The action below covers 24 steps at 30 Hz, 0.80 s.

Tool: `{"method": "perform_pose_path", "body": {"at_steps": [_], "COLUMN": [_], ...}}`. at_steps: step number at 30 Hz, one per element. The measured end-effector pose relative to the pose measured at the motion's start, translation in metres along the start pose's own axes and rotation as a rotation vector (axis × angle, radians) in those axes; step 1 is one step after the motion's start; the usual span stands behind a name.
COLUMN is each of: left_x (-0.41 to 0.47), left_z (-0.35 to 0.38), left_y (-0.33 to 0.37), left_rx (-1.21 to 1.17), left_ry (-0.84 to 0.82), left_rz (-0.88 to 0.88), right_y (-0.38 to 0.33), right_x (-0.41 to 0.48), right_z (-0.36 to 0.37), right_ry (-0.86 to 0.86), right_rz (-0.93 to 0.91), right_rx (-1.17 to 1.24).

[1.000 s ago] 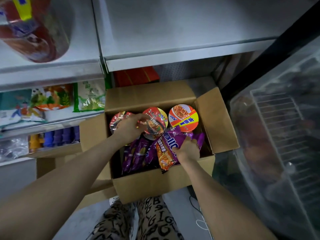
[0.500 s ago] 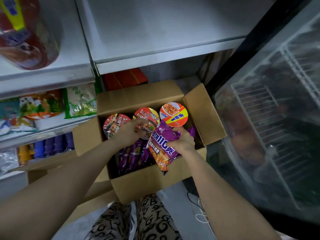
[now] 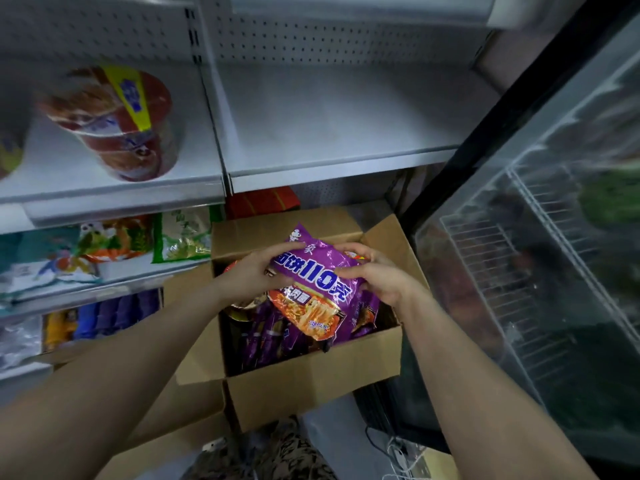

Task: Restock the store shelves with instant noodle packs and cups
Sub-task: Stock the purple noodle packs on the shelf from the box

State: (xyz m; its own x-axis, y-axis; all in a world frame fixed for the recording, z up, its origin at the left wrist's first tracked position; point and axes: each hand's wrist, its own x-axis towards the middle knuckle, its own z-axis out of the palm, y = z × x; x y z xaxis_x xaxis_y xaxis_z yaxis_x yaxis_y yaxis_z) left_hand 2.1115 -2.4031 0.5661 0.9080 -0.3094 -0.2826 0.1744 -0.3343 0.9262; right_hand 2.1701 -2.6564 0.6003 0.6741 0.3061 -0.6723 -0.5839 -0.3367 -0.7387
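Nearest are the person's legs in patterned trousers (image 3: 277, 455), and a thin white cable (image 3: 394, 448) lies on the floor to the right of them. Just past the legs stands an open cardboard box (image 3: 311, 382) with its flaps folded out. More purple packs (image 3: 270, 341) stand on their edges inside it, along the front and left side. A noodle cup (image 3: 244, 306) sits by the back left corner of the box, partly hidden under the left hand. Both hands hold one purple noodle pack (image 3: 311, 282) up over the back half of the box, tilted, with its top toward the shelves. The left hand (image 3: 249, 278) has its fingers curled round the left edge of the pack. The right hand (image 3: 384, 275) grips the right edge the same way. On the right is a glass cooler door (image 3: 554, 271) with wire racks behind it. Behind the box, a red carton (image 3: 263, 202) sits low at the back. To the left, a low shelf holds blue bottles (image 3: 110, 317), and the shelf above it holds snack bags (image 3: 114, 240) near its front edge. Farther up is a wide grey shelf (image 3: 339, 161) straight over the box. On the shelf to its left, a big red noodle cup (image 3: 117, 123) stands near the front edge, blurry.
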Motion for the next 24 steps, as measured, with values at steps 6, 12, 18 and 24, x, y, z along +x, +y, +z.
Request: {"method": "perform_pose_path", "body": {"at_steps": [6, 12, 18, 24], "left_x": [-0.018, -0.022, -0.018, -0.003], "left_z": [-0.019, -0.012, -0.009, 0.003], "left_y": [0.008, -0.004, -0.045, -0.077], "left_rx": [-0.150, -0.148, -0.073, -0.122], "left_ry": [-0.005, 0.136, 0.303, 0.341], "left_rz": [-0.025, -0.062, -0.112, -0.111], "right_y": [-0.019, -0.009, 0.048, 0.112], "right_x": [0.005, 0.021, 0.044, 0.063], "right_z": [0.008, 0.022, 0.001, 0.008], "right_ry": [-0.001, 0.277, 0.544, 0.460], "right_rz": [-0.111, -0.228, 0.009, 0.188], "right_rx": [-0.048, -0.103, -0.331, -0.814]}}
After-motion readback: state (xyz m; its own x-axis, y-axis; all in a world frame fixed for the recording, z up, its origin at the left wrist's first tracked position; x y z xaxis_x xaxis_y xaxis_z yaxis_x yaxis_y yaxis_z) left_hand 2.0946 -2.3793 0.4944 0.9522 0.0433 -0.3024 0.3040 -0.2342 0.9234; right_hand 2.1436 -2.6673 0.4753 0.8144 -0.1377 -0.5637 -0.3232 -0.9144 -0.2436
